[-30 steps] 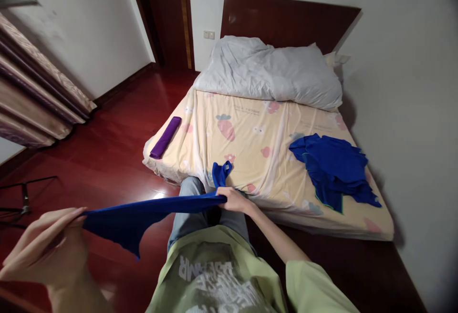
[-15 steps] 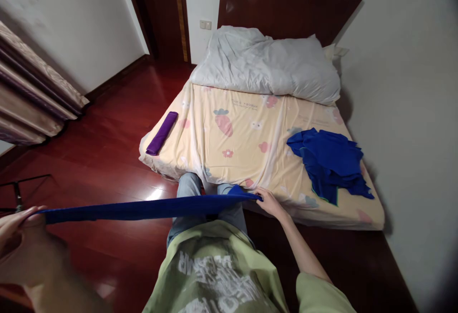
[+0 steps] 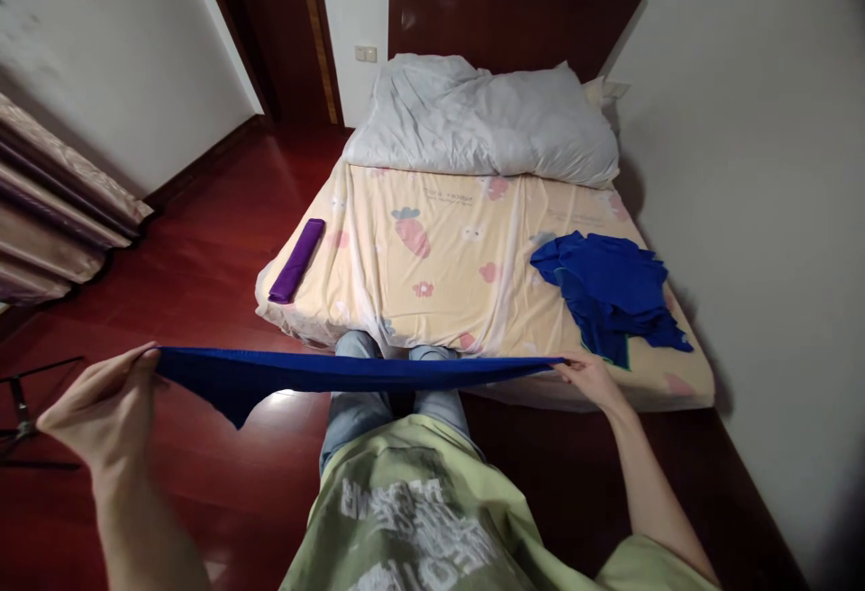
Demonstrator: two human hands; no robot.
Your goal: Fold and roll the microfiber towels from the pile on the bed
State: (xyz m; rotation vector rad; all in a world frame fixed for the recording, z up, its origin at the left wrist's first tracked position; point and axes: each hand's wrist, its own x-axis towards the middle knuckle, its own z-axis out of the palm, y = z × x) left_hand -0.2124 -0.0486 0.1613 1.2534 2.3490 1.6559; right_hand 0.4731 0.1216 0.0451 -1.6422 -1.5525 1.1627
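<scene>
A long blue cloth (image 3: pixel 378 373) is stretched nearly level in front of my legs, at the foot of the bed. My left hand (image 3: pixel 112 402) pinches its left end, and a loose corner droops a little inward from there. At the other end, my right hand (image 3: pixel 591 379) is closed on the tip of the fabric, just over the bed's front edge. A crumpled heap of blue cloths (image 3: pixel 612 289) lies on the right side of the bed. On the left side rests a purple folded cloth (image 3: pixel 297 259), long and narrow.
The bed (image 3: pixel 446 303) has a patterned yellow sheet. A grey-white quilt (image 3: pixel 479 122) is bunched before the dark headboard (image 3: pixel 506 19). Curtains (image 3: pixel 60 204) hang at the left, and a black metal stand (image 3: pixel 23 415) is on the red floor behind my left hand.
The blue cloth has shifted right, with my right hand moving outward. My left hand has come up and inward. A corner now hangs near the left end. The camera view has shifted slightly.
</scene>
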